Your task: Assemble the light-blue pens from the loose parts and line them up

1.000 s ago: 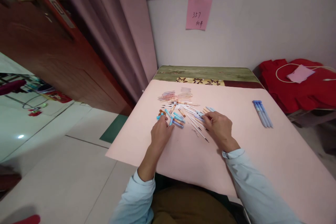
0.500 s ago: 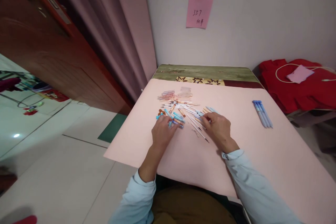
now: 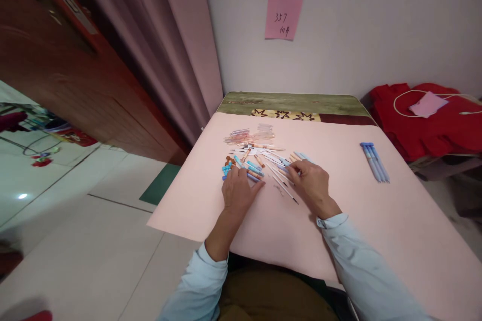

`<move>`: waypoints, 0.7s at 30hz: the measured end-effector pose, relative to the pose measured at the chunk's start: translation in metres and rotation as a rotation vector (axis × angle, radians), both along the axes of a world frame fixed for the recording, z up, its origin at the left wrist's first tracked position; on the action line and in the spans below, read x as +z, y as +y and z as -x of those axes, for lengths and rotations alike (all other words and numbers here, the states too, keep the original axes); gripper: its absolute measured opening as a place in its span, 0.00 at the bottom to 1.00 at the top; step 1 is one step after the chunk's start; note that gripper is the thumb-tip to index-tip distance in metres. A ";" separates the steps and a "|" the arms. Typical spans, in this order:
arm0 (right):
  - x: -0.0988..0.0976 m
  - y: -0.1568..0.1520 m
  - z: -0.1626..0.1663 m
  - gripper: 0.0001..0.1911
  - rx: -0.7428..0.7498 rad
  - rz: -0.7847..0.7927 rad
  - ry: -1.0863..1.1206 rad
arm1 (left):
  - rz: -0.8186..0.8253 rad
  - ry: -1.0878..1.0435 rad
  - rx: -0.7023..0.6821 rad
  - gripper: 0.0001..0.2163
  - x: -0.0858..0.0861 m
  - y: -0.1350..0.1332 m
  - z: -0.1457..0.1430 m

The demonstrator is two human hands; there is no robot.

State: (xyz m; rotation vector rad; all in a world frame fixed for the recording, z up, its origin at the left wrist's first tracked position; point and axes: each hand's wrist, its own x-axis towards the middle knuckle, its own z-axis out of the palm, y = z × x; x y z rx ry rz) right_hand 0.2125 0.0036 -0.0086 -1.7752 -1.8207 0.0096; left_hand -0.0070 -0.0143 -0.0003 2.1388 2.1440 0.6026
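My left hand (image 3: 239,190) lies over the near edge of a pile of short blue and orange pen barrels (image 3: 255,168), fingers down and thumb spread to the right. Beside its fingertips sit small blue and brown caps (image 3: 228,164). My right hand (image 3: 312,183) has thumb and fingers pinched together at the right of the pile, among light blue and yellow barrels (image 3: 301,156); what the pinch holds is hidden. White pen refills (image 3: 278,175) with dark tips lie between the hands.
Clear and pinkish tubes (image 3: 250,136) lie behind the pile. Several assembled blue pens (image 3: 375,162) rest side by side on the right of the pink-covered table (image 3: 376,241). Red cloth (image 3: 425,133) with a white cable is beyond the right edge, and a wall rises behind.
My left hand has moved slightly right and toward me, its thumb now further from the fingers, and more of the blue caps show. My right hand is nearly unmoved.
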 end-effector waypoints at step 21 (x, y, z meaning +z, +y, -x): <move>0.016 -0.014 0.029 0.17 0.580 0.420 1.086 | -0.408 -0.327 -0.334 0.20 -0.003 -0.007 -0.027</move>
